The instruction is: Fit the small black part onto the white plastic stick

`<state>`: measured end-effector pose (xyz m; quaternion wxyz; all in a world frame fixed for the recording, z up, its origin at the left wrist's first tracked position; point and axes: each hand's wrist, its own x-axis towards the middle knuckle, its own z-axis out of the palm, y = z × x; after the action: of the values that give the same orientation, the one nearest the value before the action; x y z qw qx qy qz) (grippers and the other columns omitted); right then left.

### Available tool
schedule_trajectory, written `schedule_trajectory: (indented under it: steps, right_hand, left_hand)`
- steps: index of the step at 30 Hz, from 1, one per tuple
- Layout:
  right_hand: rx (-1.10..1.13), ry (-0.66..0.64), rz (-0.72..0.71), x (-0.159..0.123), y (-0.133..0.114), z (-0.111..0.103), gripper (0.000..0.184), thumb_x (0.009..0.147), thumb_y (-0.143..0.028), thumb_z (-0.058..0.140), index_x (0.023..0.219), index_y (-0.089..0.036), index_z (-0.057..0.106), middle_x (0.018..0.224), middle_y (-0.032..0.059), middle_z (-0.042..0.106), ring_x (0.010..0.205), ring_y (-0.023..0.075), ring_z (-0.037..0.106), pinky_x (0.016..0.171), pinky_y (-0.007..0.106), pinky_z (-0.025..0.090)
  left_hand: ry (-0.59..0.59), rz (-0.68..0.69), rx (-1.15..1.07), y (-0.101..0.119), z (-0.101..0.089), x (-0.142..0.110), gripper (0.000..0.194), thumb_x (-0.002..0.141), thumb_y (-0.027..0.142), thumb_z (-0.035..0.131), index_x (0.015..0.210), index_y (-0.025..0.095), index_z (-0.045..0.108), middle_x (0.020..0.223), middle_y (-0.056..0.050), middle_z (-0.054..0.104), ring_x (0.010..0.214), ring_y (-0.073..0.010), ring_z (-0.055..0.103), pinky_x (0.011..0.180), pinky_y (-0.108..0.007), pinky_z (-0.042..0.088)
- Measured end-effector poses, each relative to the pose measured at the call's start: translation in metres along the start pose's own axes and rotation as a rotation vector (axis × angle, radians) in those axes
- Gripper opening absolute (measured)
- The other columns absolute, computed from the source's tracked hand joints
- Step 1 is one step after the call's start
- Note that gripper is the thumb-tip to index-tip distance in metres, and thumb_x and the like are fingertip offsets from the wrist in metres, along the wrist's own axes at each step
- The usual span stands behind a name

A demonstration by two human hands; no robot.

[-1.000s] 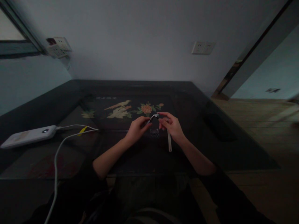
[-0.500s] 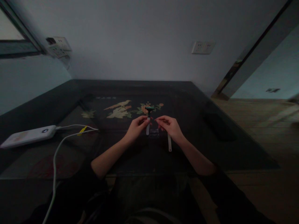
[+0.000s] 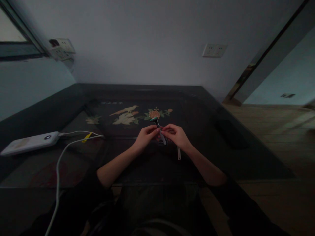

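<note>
A safety razor with a pale handle and a dark, green-edged head is held over the middle of the table, head up and leaning left. My left hand pinches it just below the neck. The closed fingers of my right hand meet the handle from the other side. Below the fingers a small clear case with dark contents lies on the table, mostly covered. A white flat strip with a hole near its end sticks out from under my right hand; its far end is hidden.
A dark table with a bird-and-flower picture stands against the wall. To the left lies a white power bank with a white cable running over the front edge. A dark flat object lies at right.
The razor has tipped, its head going left and its handle end right. My right hand has moved in to the left, its fingers now at the handle.
</note>
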<state>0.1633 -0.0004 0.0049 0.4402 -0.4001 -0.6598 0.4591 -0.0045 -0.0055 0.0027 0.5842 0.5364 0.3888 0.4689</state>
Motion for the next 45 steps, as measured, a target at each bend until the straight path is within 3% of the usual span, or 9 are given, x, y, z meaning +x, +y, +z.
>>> schedule_trajectory:
  steps: [10, 18, 23, 28, 33, 36, 39, 41, 45]
  right_hand:
    - [-0.074, -0.007, -0.002, 0.000, 0.004, 0.001, 0.030, 0.067, -0.040, 0.073, 0.078, -0.016, 0.059, 0.066, -0.0001, 0.059, 0.054, 0.0107, 0.053, 0.052, 0.024, 0.042]
    - [-0.105, -0.026, 0.027, 0.001, 0.010, -0.001, 0.028, 0.068, -0.038, 0.071, 0.079, -0.016, 0.057, 0.066, -0.0008, 0.058, 0.055, 0.0100, 0.053, 0.051, 0.022, 0.041]
    - [-0.029, -0.053, 0.126, 0.003, 0.013, -0.005, 0.027, 0.069, -0.035, 0.069, 0.084, -0.017, 0.055, 0.066, -0.0019, 0.056, 0.050, 0.0092, 0.051, 0.044, 0.020, 0.038]
    - [0.068, -0.055, 0.162, 0.005, 0.010, -0.010, 0.032, 0.069, -0.033, 0.068, 0.094, -0.017, 0.055, 0.072, -0.0004, 0.060, 0.055, 0.0111, 0.056, 0.046, 0.021, 0.043]
    - [0.064, 0.108, 0.132, 0.007, 0.001, -0.033, 0.030, 0.069, -0.035, 0.067, 0.091, -0.016, 0.057, 0.071, -0.0012, 0.059, 0.048, 0.0079, 0.052, 0.043, 0.020, 0.040]
    - [0.043, 0.213, 0.121, 0.002, 0.001, -0.058, 0.033, 0.069, -0.038, 0.067, 0.091, -0.015, 0.059, 0.066, -0.0025, 0.057, 0.044, 0.0070, 0.050, 0.040, 0.020, 0.038]
    - [-0.028, 0.272, 0.167, -0.011, 0.008, -0.083, 0.038, 0.068, -0.038, 0.068, 0.096, -0.014, 0.059, 0.060, -0.0043, 0.054, 0.042, 0.0069, 0.048, 0.038, 0.019, 0.036]
    - [-0.108, 0.258, 0.216, -0.022, 0.016, -0.095, 0.045, 0.068, -0.035, 0.068, 0.105, -0.013, 0.055, 0.057, -0.0061, 0.052, 0.040, 0.0081, 0.048, 0.036, 0.020, 0.036]
    - [-0.233, 0.173, 0.340, -0.040, 0.029, -0.099, 0.039, 0.071, -0.027, 0.065, 0.105, -0.012, 0.053, 0.054, -0.0075, 0.051, 0.036, 0.0079, 0.047, 0.034, 0.019, 0.035]
  left_hand:
    - [0.045, 0.010, 0.048, -0.001, 0.001, 0.000, 0.035, 0.067, 0.042, 0.073, 0.083, 0.012, 0.065, 0.072, -0.002, 0.065, 0.061, -0.0131, 0.061, 0.060, -0.026, 0.054]
    - [0.036, 0.045, 0.168, -0.009, -0.003, 0.005, 0.040, 0.069, 0.045, 0.069, 0.089, 0.010, 0.068, 0.074, -0.003, 0.067, 0.065, -0.0141, 0.062, 0.063, -0.026, 0.052]
    - [-0.001, 0.052, 0.249, -0.014, -0.007, 0.009, 0.043, 0.075, 0.044, 0.064, 0.101, 0.010, 0.066, 0.085, -0.008, 0.070, 0.073, -0.0178, 0.064, 0.067, -0.031, 0.054]
    - [-0.098, 0.253, 0.506, -0.016, -0.006, 0.006, 0.046, 0.081, 0.037, 0.059, 0.121, 0.013, 0.057, 0.103, -0.011, 0.067, 0.090, -0.0204, 0.063, 0.075, -0.032, 0.053]
    - [-0.130, 0.405, 0.691, -0.014, -0.001, -0.002, 0.033, 0.089, 0.027, 0.049, 0.119, 0.015, 0.056, 0.097, -0.007, 0.065, 0.087, -0.0157, 0.062, 0.076, -0.028, 0.052]
    - [-0.292, 0.550, 0.867, -0.016, 0.008, -0.011, 0.025, 0.091, 0.023, 0.045, 0.108, 0.017, 0.061, 0.100, -0.007, 0.064, 0.092, -0.0147, 0.061, 0.082, -0.027, 0.050]
    - [-0.483, 0.669, 1.025, -0.018, 0.022, -0.022, 0.025, 0.091, 0.023, 0.046, 0.110, 0.018, 0.061, 0.107, -0.007, 0.063, 0.096, -0.0154, 0.059, 0.084, -0.026, 0.049]
    - [-0.562, 0.718, 1.123, -0.020, 0.032, -0.027, 0.028, 0.090, 0.024, 0.048, 0.114, 0.019, 0.060, 0.114, -0.008, 0.061, 0.100, -0.0171, 0.059, 0.085, -0.028, 0.050]
    - [-0.561, 0.735, 1.257, -0.025, 0.041, -0.028, 0.039, 0.086, 0.030, 0.055, 0.124, 0.020, 0.054, 0.126, -0.011, 0.056, 0.119, -0.0252, 0.050, 0.095, -0.036, 0.047]
